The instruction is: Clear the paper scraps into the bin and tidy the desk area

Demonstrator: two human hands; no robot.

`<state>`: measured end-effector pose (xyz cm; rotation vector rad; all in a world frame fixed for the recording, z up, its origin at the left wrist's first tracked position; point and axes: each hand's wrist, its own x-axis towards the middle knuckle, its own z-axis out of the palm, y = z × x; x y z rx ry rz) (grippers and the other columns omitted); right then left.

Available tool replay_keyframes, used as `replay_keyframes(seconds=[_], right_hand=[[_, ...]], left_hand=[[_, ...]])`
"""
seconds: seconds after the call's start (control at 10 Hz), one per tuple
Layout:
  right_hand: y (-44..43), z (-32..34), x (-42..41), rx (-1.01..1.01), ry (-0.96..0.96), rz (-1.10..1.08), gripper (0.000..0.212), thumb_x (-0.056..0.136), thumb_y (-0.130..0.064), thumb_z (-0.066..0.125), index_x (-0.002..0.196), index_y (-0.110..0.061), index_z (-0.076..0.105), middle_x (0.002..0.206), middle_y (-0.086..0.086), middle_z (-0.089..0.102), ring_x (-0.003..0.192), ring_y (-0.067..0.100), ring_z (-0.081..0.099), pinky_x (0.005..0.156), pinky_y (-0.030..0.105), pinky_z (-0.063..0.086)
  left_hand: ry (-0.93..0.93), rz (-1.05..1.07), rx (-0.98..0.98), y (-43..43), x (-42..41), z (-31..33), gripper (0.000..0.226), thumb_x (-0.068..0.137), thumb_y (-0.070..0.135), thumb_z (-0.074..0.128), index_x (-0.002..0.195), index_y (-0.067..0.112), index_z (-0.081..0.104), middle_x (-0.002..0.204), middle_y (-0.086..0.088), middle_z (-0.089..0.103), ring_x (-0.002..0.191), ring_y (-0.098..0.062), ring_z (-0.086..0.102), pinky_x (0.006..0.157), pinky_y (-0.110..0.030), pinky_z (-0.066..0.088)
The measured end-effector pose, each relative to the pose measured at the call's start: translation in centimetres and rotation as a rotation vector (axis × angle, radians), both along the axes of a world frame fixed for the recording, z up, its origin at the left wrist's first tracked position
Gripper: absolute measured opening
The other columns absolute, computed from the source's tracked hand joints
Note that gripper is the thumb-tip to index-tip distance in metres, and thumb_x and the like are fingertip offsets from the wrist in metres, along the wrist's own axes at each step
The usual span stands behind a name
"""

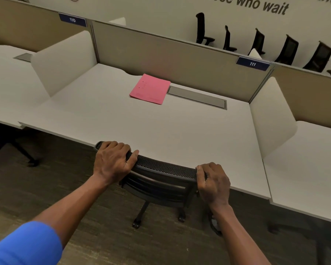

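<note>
Gripping the top rail of the black mesh chair (161, 169) tucked at the desk (180, 131) edge, left hand (111, 163) and right hand (213, 182) steer something light-rolling yet rigid, while the thin, flimsy pink folder (150, 88) lies at twelve o'clock.

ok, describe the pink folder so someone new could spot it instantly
Find the white desk behind the chair both hands grip. At its back, left of the grey cable hatch, lies the pink folder. It is the only coloured item on the desk.
</note>
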<state>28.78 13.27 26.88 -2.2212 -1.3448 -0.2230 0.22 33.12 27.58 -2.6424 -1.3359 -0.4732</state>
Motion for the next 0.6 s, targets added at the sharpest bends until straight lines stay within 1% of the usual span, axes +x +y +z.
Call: replay_keyframes(seconds=[0.1,0.2,0.3,0.4,0.5,0.6], right_hand=[[-0.4,0.4,-0.1,-0.022,0.030,0.003,0.038,0.100,-0.040,0.046,0.089,-0.018,0.075,0.085,0.000,0.071,0.078,0.010,0.048,0.062,0.022,0.031],[-1.0,0.9,-0.2,-0.077,0.048,0.017,0.043,0.101,-0.049,0.042,0.098,-0.022,0.076,0.094,-0.001,0.074,0.084,0.013,0.055,0.077,0.031,0.037],[-1.2,1.8,-0.2,-0.141,0.018,0.009,0.045,0.101,-0.061,0.046,0.112,-0.025,0.072,0.109,-0.005,0.073,0.101,0.014,0.064,0.089,0.033,0.043],[-0.7,4.3,-0.5,-0.111,-0.026,0.051,0.056,0.098,-0.071,0.046,0.122,-0.026,0.068,0.120,-0.005,0.072,0.112,0.015,0.064,0.098,0.036,0.045],[0.8,8.4,-0.2,-0.032,-0.116,0.066,0.067,0.095,-0.077,0.040,0.128,-0.025,0.067,0.129,-0.002,0.071,0.118,0.019,0.065,0.103,0.039,0.047],[2.4,13.8,0.5,0.053,-0.187,0.076,0.071,0.095,-0.078,0.039,0.130,-0.023,0.066,0.129,0.001,0.071,0.116,0.022,0.065,0.100,0.040,0.050]], left_hand=[[0.014,0.009,-0.030,-0.5,0.1,0.5,0.059,0.103,0.063,0.027,0.088,0.025,0.070,0.087,0.005,0.074,0.084,-0.020,0.066,0.090,-0.042,0.047],[0.061,-0.009,-0.080,-0.9,0.2,1.2,0.071,0.101,0.072,0.014,0.091,0.027,0.068,0.091,0.006,0.073,0.090,-0.018,0.066,0.096,-0.041,0.047],[0.107,-0.023,-0.151,-1.0,0.3,2.2,0.086,0.095,0.082,0.002,0.102,0.027,0.067,0.104,0.004,0.072,0.103,-0.018,0.066,0.105,-0.041,0.046],[0.099,-0.037,-0.130,-1.0,0.5,3.9,0.094,0.091,0.089,0.003,0.112,0.024,0.069,0.117,0.003,0.072,0.116,-0.019,0.065,0.113,-0.043,0.043],[0.050,-0.079,-0.048,-0.2,1.4,7.5,0.097,0.090,0.090,0.007,0.118,0.022,0.069,0.124,0.002,0.072,0.121,-0.020,0.065,0.117,-0.044,0.041],[0.023,-0.088,0.113,1.1,2.5,12.6,0.087,0.094,0.087,0.017,0.117,0.021,0.068,0.122,0.001,0.072,0.119,-0.022,0.065,0.117,-0.044,0.041]])
